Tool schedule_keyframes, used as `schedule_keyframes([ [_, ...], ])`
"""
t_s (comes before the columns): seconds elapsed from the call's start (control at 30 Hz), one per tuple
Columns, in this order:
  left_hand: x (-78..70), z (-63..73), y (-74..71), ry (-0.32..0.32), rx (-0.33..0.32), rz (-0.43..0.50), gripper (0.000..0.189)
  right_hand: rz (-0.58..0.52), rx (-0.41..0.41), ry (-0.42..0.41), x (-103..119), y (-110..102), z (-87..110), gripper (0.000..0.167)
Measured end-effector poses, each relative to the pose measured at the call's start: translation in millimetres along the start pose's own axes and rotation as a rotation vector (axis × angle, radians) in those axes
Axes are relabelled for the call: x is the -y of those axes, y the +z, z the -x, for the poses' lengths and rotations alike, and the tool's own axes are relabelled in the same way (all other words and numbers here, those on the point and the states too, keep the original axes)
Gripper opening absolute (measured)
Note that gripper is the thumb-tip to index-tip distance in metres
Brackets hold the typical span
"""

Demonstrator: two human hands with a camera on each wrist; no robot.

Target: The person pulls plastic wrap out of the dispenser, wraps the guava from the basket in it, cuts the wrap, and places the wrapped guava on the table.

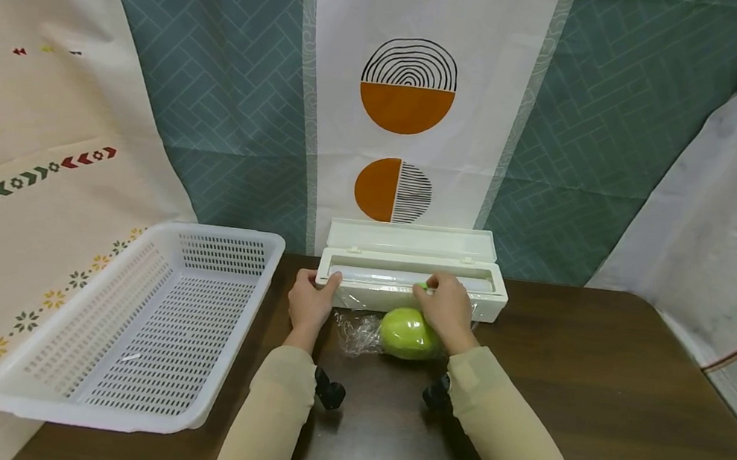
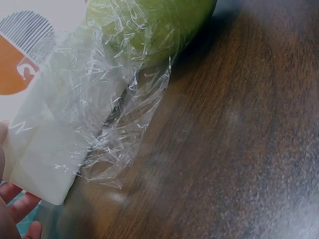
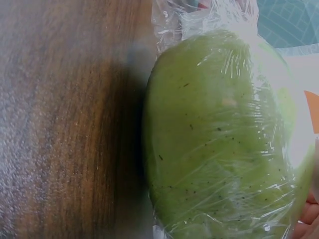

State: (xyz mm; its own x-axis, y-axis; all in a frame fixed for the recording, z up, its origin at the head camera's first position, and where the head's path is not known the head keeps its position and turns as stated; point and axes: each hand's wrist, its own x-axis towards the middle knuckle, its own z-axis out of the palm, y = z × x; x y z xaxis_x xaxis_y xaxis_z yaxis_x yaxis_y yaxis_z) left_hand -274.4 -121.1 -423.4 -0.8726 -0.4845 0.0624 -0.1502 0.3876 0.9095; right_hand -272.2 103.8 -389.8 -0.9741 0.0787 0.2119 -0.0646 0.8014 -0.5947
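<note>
Gripping comes from 2 hands in the head view: the left hand (image 1: 311, 303) is curled round the left end of a white box (image 1: 375, 298), thumb at its front edge, while the right hand (image 1: 449, 310) has thumb and fingers closed on a small green tab (image 1: 425, 286) at the box's front edge; the lid (image 1: 411, 240) stands open behind the roll (image 1: 377, 274), and clear film (image 1: 358, 331) covers part of the box front; the green fruit (image 1: 408, 333) sits on the table (image 1: 563, 370) just in front of the box, between the hands and nearer the right, with a white basket (image 1: 243, 329) off to the left; in the left wrist view, crumpled film trails from the fruit across the box, and fingers lie round the box's end; in the right wrist view, film wraps the speckled fruit closely, and the few fingertips at the edge leave the grip impossible to tell there; the step in hand looks like cutting the film, so the next move calls for running the tab along the edge with the box held steady.
</note>
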Motion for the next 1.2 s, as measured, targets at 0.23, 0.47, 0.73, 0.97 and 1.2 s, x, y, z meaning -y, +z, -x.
schedule_keyframes([
  [0.23,-1.4,0.0,0.6,0.006,-0.004,-0.001,0.049,-0.013,0.011,0.009,0.3,-3.0,0.4,0.033],
  [0.47,-1.6,0.7,-0.3,0.003,-0.005,0.001,0.049,-0.019,0.005,0.001,-1.1,-3.2,0.4,0.032],
  [0.73,0.8,-0.9,0.0,-0.007,-0.003,-0.002,0.049,-0.040,0.003,0.001,-1.4,-2.4,0.9,0.029],
  [0.97,0.8,-1.5,0.2,-0.004,0.004,-0.006,0.051,-0.036,-0.014,-0.001,-2.2,-2.1,0.5,0.027],
  [1.2,2.7,-2.7,0.5,-0.006,0.003,-0.010,0.051,-0.024,-0.025,-0.015,-2.0,-4.3,1.8,0.026],
])
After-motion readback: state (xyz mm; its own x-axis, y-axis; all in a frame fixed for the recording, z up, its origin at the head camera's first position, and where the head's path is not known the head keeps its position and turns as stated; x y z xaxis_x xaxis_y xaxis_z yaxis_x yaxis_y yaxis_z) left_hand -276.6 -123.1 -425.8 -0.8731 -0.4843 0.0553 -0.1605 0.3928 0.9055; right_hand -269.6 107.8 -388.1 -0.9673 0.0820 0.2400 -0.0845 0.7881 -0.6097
